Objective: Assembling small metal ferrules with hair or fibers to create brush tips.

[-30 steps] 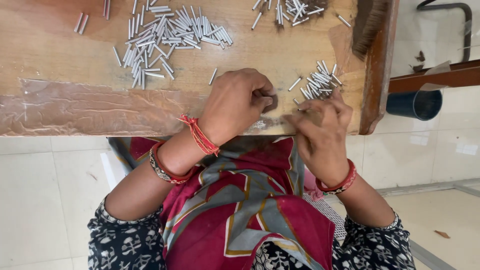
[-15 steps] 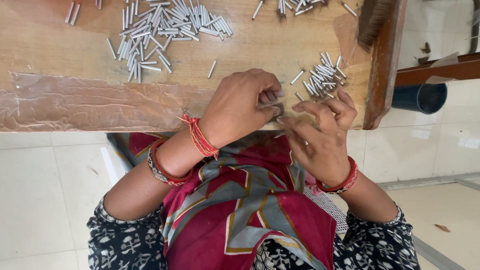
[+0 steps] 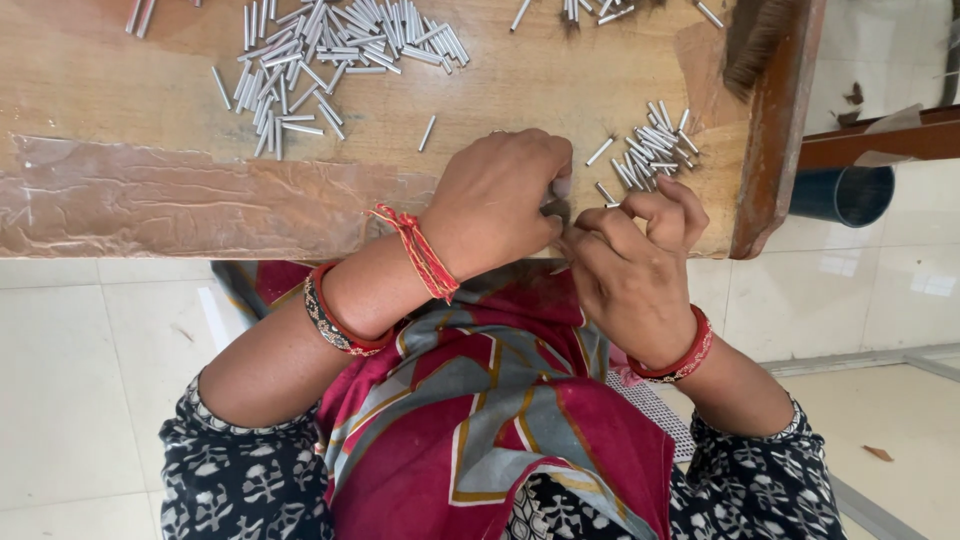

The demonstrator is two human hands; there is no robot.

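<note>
My left hand [image 3: 490,200], with a red thread at the wrist, rests at the near edge of the wooden board [image 3: 120,90]. Its fingers are closed, and the pale end of a small metal tube [image 3: 562,186] shows at the fingertips. My right hand [image 3: 630,270] meets it from the right. Its fingers are curled and pinched at the same spot, which hides most of the tube. A small heap of short metal tubes [image 3: 655,150] lies just beyond my right hand. A larger heap [image 3: 320,50] lies further off to the left.
A single tube [image 3: 427,132] lies between the heaps, and more tubes [image 3: 590,10] sit at the far edge. Dark brush bristles [image 3: 755,45] lie by the board's raised right rim [image 3: 775,130]. A dark blue cylinder [image 3: 845,192] stands on the tiled floor to the right.
Both hands stay pressed together at the board's edge, with only small finger movements. The view has shifted slightly.
</note>
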